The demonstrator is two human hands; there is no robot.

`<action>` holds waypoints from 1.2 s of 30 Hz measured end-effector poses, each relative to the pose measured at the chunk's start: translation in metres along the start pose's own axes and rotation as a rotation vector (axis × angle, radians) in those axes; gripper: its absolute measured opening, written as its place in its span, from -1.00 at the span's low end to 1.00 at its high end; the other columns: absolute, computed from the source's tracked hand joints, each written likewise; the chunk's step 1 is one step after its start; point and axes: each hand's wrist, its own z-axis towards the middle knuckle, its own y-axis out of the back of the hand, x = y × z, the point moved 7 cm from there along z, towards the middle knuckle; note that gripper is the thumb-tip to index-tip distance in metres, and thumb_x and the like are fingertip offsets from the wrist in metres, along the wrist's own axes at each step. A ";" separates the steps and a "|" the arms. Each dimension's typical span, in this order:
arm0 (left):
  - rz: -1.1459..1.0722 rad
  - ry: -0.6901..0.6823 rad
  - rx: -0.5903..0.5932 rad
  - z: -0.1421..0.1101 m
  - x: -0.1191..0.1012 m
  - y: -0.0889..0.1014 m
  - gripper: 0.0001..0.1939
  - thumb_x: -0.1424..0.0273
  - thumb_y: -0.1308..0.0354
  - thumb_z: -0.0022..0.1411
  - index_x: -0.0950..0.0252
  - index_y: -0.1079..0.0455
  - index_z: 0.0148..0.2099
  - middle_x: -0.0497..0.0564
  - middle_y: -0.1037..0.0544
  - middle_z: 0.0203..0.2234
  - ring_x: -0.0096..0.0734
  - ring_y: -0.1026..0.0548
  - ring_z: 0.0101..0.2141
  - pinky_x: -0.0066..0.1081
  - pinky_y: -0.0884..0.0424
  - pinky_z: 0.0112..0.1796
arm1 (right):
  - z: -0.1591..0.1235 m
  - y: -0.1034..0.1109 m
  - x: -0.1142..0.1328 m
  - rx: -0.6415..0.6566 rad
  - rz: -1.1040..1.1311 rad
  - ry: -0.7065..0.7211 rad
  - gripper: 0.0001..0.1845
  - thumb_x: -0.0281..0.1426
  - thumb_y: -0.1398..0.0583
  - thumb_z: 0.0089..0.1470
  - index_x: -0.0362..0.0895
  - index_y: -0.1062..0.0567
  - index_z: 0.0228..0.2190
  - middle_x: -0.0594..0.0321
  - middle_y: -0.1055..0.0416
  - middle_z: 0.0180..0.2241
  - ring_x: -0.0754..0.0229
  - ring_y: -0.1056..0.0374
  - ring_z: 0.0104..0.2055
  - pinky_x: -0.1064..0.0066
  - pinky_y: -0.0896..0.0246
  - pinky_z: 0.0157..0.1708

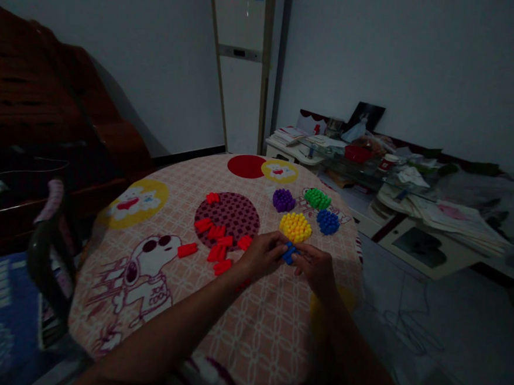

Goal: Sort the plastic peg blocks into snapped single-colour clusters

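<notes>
Blue piece (288, 253) is pinched between the fingertips of both the left hand (262, 255) and the right hand (318, 271), over the worktop (247, 327), closer to its right edge than its left, just on the near side of the yellow cluster (295, 227). Red pieces (216, 252) lie scattered left of the hands; marks like lettering on the printed dog (158, 250), towards the left edge, are too small to read.

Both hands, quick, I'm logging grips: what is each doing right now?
Left hand: closed on the blue piece.
Right hand: closed on the same blue piece, opposite side.
</notes>
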 end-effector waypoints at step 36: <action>0.184 0.035 0.018 -0.012 0.005 -0.002 -0.69 0.26 -0.16 0.24 0.36 -0.58 -0.12 0.04 -0.59 -0.42 -0.45 -0.45 -0.47 -0.50 -0.29 -0.44 | 0.100 0.144 -0.033 -0.489 -0.964 0.267 -0.56 -0.34 0.01 0.10 -0.25 -0.62 -0.24 -0.11 -0.57 -0.26 -0.03 -0.43 -0.23 0.20 -0.26 -0.12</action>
